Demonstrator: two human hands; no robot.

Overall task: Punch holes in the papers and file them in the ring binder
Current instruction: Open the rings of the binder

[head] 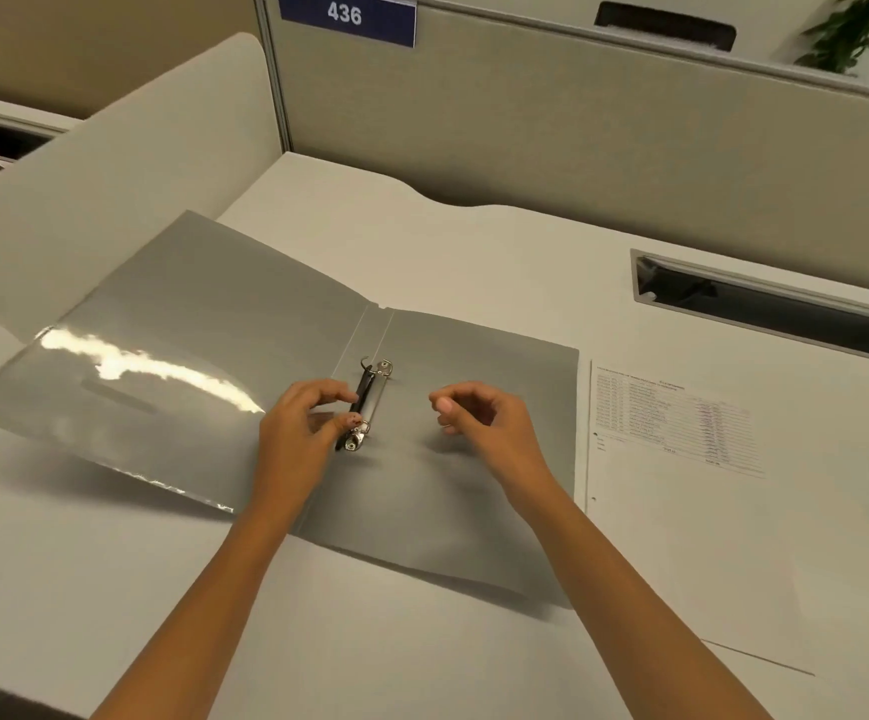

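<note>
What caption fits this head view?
Left hand pinches the ring mechanism of an open grey ring binder; punched paper beside it.

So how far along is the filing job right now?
Done: the binder lies open and the paper beside it shows punched holes. In hand: the left hand pinches the ring clip; the right hand hovers, holding nothing. Left: thread the paper onto the clip.
</note>
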